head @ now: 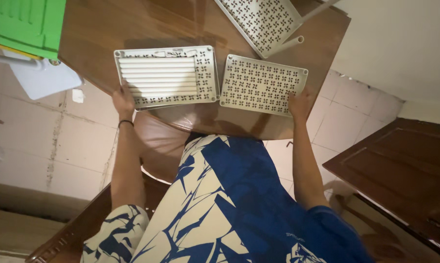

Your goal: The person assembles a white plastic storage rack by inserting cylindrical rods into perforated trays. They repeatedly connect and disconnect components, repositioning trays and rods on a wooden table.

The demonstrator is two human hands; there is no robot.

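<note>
Plastic panels side by side on our tabletop, long axes crosswise: left hand grips the slatted panel by its near-left corner, right hand grips the perforated panel by its near-right corner

third perforated panel and green object cut off by top edge, left hand fingertips hidden under slatted panel, right hand fingers partly behind perforated panel, dark door cropped at right.
</note>
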